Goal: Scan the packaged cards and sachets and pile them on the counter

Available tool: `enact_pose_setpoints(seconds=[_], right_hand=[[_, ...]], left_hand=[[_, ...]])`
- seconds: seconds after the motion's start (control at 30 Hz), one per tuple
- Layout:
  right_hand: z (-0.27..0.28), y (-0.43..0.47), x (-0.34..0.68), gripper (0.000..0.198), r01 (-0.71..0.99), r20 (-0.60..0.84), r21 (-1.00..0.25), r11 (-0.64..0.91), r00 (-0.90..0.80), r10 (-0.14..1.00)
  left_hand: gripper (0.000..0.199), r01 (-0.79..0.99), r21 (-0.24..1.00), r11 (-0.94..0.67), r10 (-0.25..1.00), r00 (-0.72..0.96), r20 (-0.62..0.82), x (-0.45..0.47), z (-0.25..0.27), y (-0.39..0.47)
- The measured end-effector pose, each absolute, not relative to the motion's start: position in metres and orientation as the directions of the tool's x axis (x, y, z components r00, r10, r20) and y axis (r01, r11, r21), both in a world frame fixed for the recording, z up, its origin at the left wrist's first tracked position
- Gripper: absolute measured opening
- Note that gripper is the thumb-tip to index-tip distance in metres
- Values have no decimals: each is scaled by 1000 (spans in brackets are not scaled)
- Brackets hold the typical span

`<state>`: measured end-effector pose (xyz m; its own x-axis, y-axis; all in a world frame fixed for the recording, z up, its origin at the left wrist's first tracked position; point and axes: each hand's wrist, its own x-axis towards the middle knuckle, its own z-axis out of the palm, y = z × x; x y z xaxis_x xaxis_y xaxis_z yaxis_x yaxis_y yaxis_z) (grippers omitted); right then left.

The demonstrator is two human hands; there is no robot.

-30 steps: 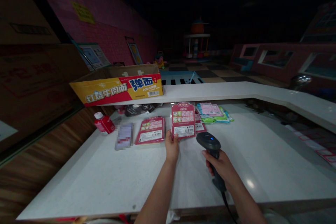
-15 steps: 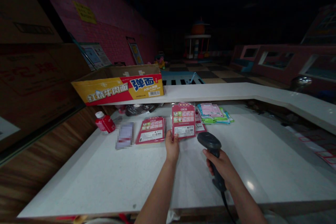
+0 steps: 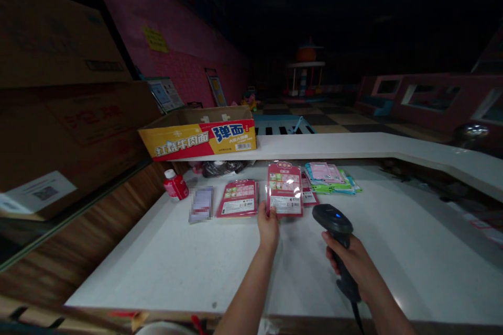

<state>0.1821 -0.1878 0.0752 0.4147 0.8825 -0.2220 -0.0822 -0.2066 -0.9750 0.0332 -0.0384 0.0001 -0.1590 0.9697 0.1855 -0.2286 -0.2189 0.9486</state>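
Between the thumb and fingers of my left hand (image 3: pixel 269 227) is the lower left corner of a red card packet (image 3: pixel 284 188) in clear plastic, its printed back with a barcode towards me. My right hand (image 3: pixel 349 259) is wrapped round the handle of a black barcode scanner (image 3: pixel 333 220), whose top shows a lit blue light. The scanner's head is to the right of the packet, apart from it. Left of my left hand lies a stack of similar red packets (image 3: pixel 238 199). Another red packet (image 3: pixel 309 196) lies partly hidden behind the held one.
Green, blue and pink packets (image 3: pixel 334 180) are piled at the back of the white counter (image 3: pixel 165 267). A blurred-out phone-like item (image 3: pixel 201 204) and a red bottle (image 3: pixel 176 186) lie to the left. An open noodle carton (image 3: pixel 204 138) stands on the raised ledge (image 3: pixel 334 144); big cardboard boxes (image 3: pixel 78 115) flank the left.
The view has shifted, so everything appears farther right and slightly lower. A blue light now shows on the scanner. Both hands keep their holds, and the packet faces me a little more squarely.
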Motion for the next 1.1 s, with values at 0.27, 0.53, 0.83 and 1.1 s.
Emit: enact_pose_setpoints(seconds=[0.27,0.53,0.83,1.1], right_hand=[[79,-189,178,40,-70,-214,-977,-203,404,890],[76,-186,169,39,-50,-207,-978,-203,374,904],[73,-187,172,39,-34,-219,-975,-221,354,909],[76,-187,169,42,-45,-231,-972,-231,368,901]], left_hand=[[32,163,953,-255,841,-450,302,-59,33,-19],[35,764,625,162,823,-454,342,-104,53,-25],[36,823,288,-490,848,375,374,-91,49,-36],[30,797,336,-501,842,360,402,-87,37,-30]])
